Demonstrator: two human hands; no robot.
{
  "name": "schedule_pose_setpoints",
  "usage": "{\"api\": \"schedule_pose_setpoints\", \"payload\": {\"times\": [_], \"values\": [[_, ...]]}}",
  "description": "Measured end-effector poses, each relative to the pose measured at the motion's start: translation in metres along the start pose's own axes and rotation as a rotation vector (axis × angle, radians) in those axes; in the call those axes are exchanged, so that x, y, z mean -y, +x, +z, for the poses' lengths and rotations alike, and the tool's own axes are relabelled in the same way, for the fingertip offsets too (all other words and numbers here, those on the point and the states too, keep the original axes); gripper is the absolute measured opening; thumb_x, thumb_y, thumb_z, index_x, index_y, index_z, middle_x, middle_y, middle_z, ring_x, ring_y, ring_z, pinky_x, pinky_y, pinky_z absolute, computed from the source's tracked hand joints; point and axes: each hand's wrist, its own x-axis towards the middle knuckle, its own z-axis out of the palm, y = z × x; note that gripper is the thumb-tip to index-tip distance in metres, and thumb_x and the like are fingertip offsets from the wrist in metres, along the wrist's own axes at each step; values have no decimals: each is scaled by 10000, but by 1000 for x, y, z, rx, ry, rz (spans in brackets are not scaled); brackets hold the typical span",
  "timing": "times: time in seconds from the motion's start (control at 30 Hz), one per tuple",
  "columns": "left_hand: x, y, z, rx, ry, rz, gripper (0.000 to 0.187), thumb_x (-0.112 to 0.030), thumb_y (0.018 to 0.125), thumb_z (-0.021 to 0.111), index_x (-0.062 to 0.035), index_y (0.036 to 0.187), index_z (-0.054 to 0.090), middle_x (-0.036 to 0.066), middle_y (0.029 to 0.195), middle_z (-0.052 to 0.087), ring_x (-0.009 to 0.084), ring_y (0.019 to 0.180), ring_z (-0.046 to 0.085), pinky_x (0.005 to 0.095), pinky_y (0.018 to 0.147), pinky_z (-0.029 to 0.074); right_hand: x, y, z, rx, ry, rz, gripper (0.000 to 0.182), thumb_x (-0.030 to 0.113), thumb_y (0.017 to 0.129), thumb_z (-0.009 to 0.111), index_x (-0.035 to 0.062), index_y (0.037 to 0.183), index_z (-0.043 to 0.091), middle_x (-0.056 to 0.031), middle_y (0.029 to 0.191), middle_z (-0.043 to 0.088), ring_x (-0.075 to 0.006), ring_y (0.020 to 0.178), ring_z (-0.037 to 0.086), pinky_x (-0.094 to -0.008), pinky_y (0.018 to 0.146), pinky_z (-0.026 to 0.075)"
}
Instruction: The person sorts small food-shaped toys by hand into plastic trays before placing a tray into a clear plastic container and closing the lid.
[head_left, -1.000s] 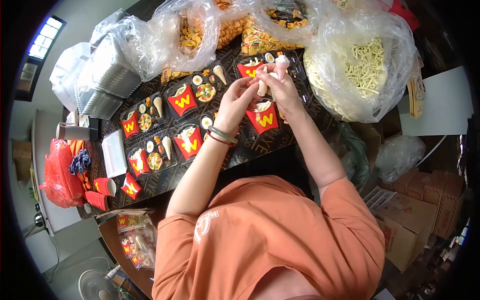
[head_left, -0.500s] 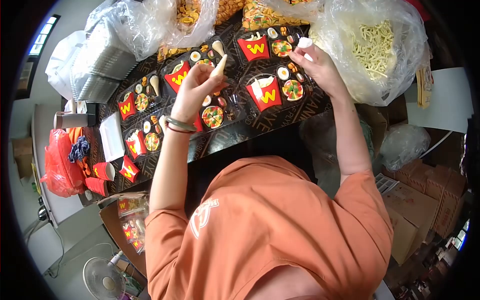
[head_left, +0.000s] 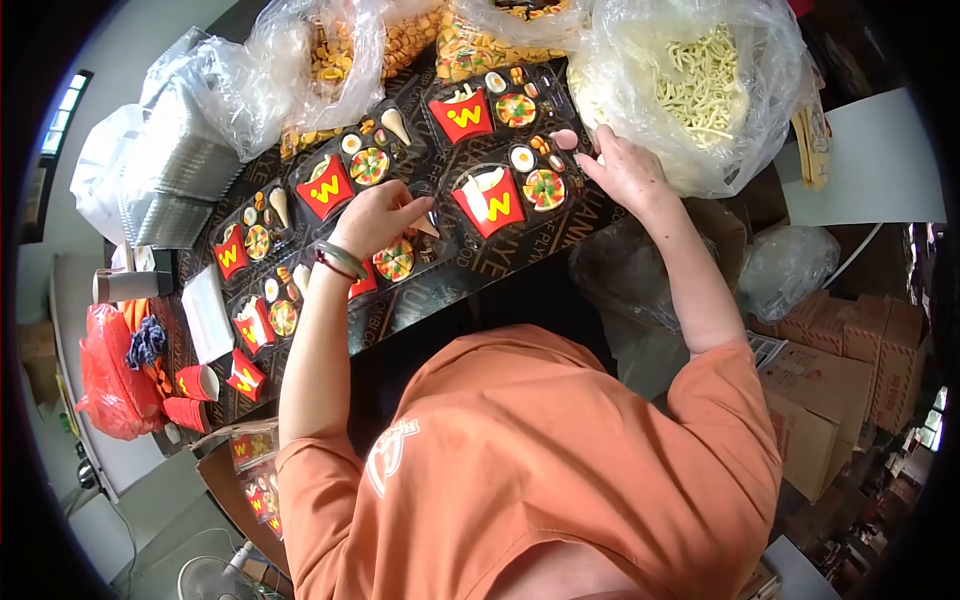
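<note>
My left hand [head_left: 382, 218] is over the front middle clear tray, fingers closed round a beige toy ice cream cone [head_left: 428, 226], mostly hidden. A toy pizza [head_left: 394, 258] and a red fries box [head_left: 362, 280] lie under and beside that hand. My right hand [head_left: 625, 172] is at the right edge of the front right tray, finger and thumb pinched on a small white toy food piece [head_left: 601, 159], largely covered. A pink round piece [head_left: 565, 139] lies just left of its fingertips. That tray also has a fries box [head_left: 489, 203], fried egg [head_left: 522, 159] and pizza [head_left: 544, 190].
More filled trays lie on the black patterned table [head_left: 420, 312]. Behind are a bag of toy fries [head_left: 700, 90], bags of orange pieces [head_left: 345, 50] and stacked clear trays [head_left: 175, 150]. Empty red fries boxes [head_left: 190, 412] and a red bag [head_left: 115, 375] stand left.
Both hands have lowered from above the trays to tray level, my left bringing the cone down into its tray. My right hand has moved down to the tray's edge. The camera view has shifted slightly.
</note>
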Motion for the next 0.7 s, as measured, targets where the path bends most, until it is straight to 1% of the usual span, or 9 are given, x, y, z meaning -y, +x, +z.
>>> {"api": "schedule_pose_setpoints", "payload": {"times": [0.03,0.1,0.23,0.3,0.33,0.4,0.53,0.63,0.7], "values": [[4,2,1,-4,0,1,334,-345,895,670,-28,847,575,13,661,586,63,572,524,253,506,405,2,-2,-2,-3,-1,-3,378,381,897,603,47,1048,509,-183,902,670,-379,870,648,-456,762,499],[10,6,7,-123,81,61,425,-453,857,655,-28,863,635,106,721,659,228,641,648,349,599,500,4,-8,-5,-31,14,-43,359,358,905,601,99,1141,523,-149,946,677,-358,854,653,-442,747,510],[5,2,11,-169,180,49,390,-444,850,663,-55,854,649,112,718,662,257,675,658,373,612,507,9,-19,-10,-203,146,-231,317,310,914,596,182,1200,554,-101,936,658,-322,801,653,-420,711,522],[3,1,15,-266,213,59,358,-429,844,673,-72,838,650,104,697,653,271,669,654,379,608,507,4,-20,-10,-190,37,-397,218,228,892,609,222,1110,609,-72,863,605,-289,751,649,-412,662,542],[2,0,16,-265,213,63,358,-429,844,673,-72,838,650,104,697,653,271,669,654,379,608,507,-1,-20,-7,-192,35,-394,218,228,892,609,222,1110,609,-72,863,605,-289,751,649,-412,662,542],[1,-2,18,-315,219,83,331,-404,846,675,-77,823,636,92,671,644,281,665,653,381,597,502,-13,-20,0,-172,20,-500,179,217,868,636,189,1044,643,-75,826,562,-281,740,633,-416,649,535],[0,-6,23,-368,171,126,311,-372,847,680,-70,822,611,92,654,638,283,635,644,377,570,487,-20,-22,-4,-63,27,-433,220,242,897,605,176,1104,640,-70,925,591,-287,829,628,-387,707,524],[0,-6,28,-396,133,117,302,-356,845,684,-65,823,607,93,643,632,281,624,641,376,566,483,-12,-11,-13,-20,224,-360,255,218,908,585,113,1138,614,-80,1029,606,-261,873,634,-348,777,509],[-4,-8,30,-395,116,105,289,-340,847,685,-62,842,605,97,648,631,279,635,643,376,573,484,-4,9,-16,-115,545,-350,302,185,922,541,47,1189,566,-99,1131,597,-217,959,612,-324,851,476]]}}
